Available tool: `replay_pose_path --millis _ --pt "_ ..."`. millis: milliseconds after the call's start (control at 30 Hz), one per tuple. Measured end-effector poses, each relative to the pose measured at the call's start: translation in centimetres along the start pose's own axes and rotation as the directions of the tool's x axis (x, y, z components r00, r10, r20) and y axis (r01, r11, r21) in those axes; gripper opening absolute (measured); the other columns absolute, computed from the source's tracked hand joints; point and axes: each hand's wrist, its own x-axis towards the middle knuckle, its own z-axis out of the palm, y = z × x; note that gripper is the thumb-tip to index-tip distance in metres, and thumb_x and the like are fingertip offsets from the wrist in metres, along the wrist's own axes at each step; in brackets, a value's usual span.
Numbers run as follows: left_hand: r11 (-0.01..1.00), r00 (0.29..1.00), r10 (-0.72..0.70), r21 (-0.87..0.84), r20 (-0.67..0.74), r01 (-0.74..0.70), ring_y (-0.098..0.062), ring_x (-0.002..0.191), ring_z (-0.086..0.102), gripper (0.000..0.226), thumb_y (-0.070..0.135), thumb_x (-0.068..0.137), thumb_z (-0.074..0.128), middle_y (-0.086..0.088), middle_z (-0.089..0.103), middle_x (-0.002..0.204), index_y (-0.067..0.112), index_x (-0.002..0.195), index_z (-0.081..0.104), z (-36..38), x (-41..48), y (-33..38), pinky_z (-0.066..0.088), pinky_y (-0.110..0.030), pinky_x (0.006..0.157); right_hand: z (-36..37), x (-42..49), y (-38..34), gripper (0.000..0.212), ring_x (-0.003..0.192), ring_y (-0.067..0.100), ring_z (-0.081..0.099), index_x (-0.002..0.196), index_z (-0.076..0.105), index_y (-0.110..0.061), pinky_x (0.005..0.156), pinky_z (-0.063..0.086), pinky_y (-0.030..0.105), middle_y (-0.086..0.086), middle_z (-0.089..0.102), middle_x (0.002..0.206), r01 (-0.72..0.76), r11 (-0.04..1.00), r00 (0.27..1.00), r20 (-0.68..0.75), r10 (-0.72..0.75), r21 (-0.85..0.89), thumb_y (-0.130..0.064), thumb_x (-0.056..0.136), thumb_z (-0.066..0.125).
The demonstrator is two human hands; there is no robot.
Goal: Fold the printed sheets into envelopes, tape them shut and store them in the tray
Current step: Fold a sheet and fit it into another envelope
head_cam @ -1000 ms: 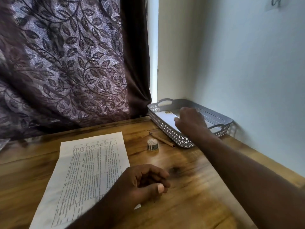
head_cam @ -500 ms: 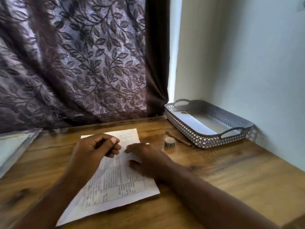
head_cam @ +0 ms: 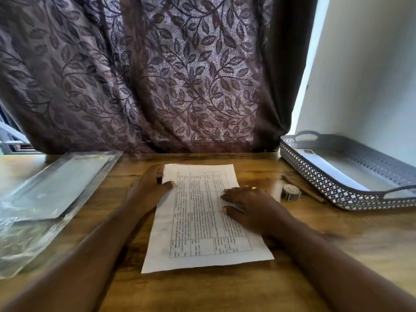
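Big purple leaf-patterned fabric curtain (head_cam: 180, 86) fills the whole top of the frame, with the brown wooden table (head_cam: 337, 255) across the bottom. A clear plastic sleeve (head_cam: 56, 194) lies at the left edge, and a grey perforated plastic tray (head_cam: 315, 176) sits at the right with a white folded envelope (head_cam: 326, 167) lying inside. The white printed paper sheet (head_cam: 198, 233) lies flat dead centre, unfolded. The left hand (head_cam: 146, 190) pinches its upper left edge, thumb on top. The right hand (head_cam: 252, 208) rests flat on the sheet's right side, fingers relaxed. A thin brown pencil (head_cam: 308, 193) and a small roll of tape (head_cam: 290, 192) sit between sheet and tray.
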Motion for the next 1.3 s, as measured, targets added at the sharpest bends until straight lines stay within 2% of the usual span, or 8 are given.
replay_pose_path --millis 200,300,367,633,933,1100,1233,1300 --pt "0.951 0.995 -0.04 -0.308 -0.089 0.011 -0.015 0.095 0.061 0.053 0.008 0.088 0.071 0.007 0.061 0.098 0.024 0.134 0.052 -0.6 0.5 0.1 0.053 -0.043 0.093 -0.4 0.5 0.6 0.035 0.114 0.009 0.062 0.132 0.061 -0.029 0.094 0.053 0.029 -0.005 0.066 0.132 -0.119 0.981 0.984 -0.114 0.138 0.156 -0.037 0.098 0.059" --pt "0.911 0.998 0.006 -0.411 -0.06 -0.03 -0.016 0.098 0.068 0.045 0.003 0.088 0.071 0.003 0.069 0.105 0.025 0.126 0.059 -0.7 0.4 0.1 0.059 -0.045 0.088 -0.6 1.5 1.7 0.034 0.097 0.004 0.057 0.129 0.062 -0.018 0.072 0.043 0.014 -0.004 0.068 0.119 -0.271 0.886 0.861 -0.317 0.398 0.376 -0.025 0.095 0.065" --pt "0.879 0.998 0.028 -0.475 -0.063 -0.054 -0.016 0.096 0.071 0.038 0.002 0.088 0.07 0.002 0.072 0.106 0.027 0.117 0.062 -0.8 0.3 0.2 0.061 -0.041 0.085 -0.6 2.4 2.4 0.043 0.099 0.005 0.057 0.132 0.057 -0.016 0.065 0.036 0.008 -0.007 0.066 0.117 -0.344 0.765 0.81 -0.24 0.535 0.544 -0.02 0.092 0.07" --pt "0.765 1.0 -0.002 -0.644 0.012 0.009 -0.02 0.094 0.075 0.028 0.006 0.089 0.07 -0.003 0.076 0.107 0.014 0.115 0.067 -1.4 0.4 -0.4 0.061 -0.046 0.084 -0.3 4.4 2.6 0.009 0.082 0.006 0.073 0.1 0.072 -0.02 0.067 0.053 0.019 -0.008 0.076 0.093 -0.236 0.667 0.879 -0.138 0.457 0.706 -0.016 0.094 0.067" --pt "0.728 0.978 0.093 -0.683 0.187 0.061 -0.013 0.077 0.074 0.022 -0.007 0.089 0.063 -0.01 0.075 0.093 0.001 0.109 0.065 -1.0 0.6 -0.7 0.06 -0.025 0.064 -1.2 3.5 3.5 0.02 0.087 0.03 0.075 0.095 0.074 -0.005 0.076 0.06 0.042 0.013 0.077 0.096 -0.089 0.286 0.892 -0.051 0.449 0.954 -0.002 0.096 0.054" --pt "0.703 0.98 0.082 -0.707 0.18 0.071 -0.017 0.077 0.073 0.021 -0.007 0.095 0.048 -0.013 0.074 0.09 -0.007 0.093 0.068 -1.1 0.3 -0.4 0.059 -0.023 0.063 -1.4 3.2 4.0 0.036 0.07 0.017 0.07 0.086 0.075 -0.002 0.051 0.051 0.022 0.01 0.077 0.088 -0.098 0.266 0.903 -0.026 0.428 0.959 -0.004 0.097 0.041" --pt "0.645 0.973 0.073 -0.755 0.219 0.121 -0.025 0.086 0.074 0.025 0.018 0.096 0.059 -0.015 0.076 0.096 -0.004 0.101 0.07 -1.2 0.0 -0.1 0.061 -0.029 0.069 -0.7 3.3 4.1 0.007 0.077 0.02 0.072 0.087 0.075 -0.006 0.069 0.059 0.032 0.01 0.077 0.086 -0.076 0.385 0.896 -0.106 0.43 0.92 -0.009 0.09 0.069" --pt "0.737 0.975 0.103 -0.673 0.198 0.059 -0.022 0.085 0.074 0.025 0.019 0.082 0.074 -0.011 0.077 0.094 0.005 0.103 0.072 -0.8 0.0 -0.2 0.06 -0.032 0.075 -0.3 3.5 4.1 0.007 0.078 0.017 0.073 0.089 0.073 -0.011 0.072 0.059 0.032 0.005 0.077 0.083 -0.077 0.488 0.893 -0.158 0.422 0.869 -0.005 0.086 0.074"
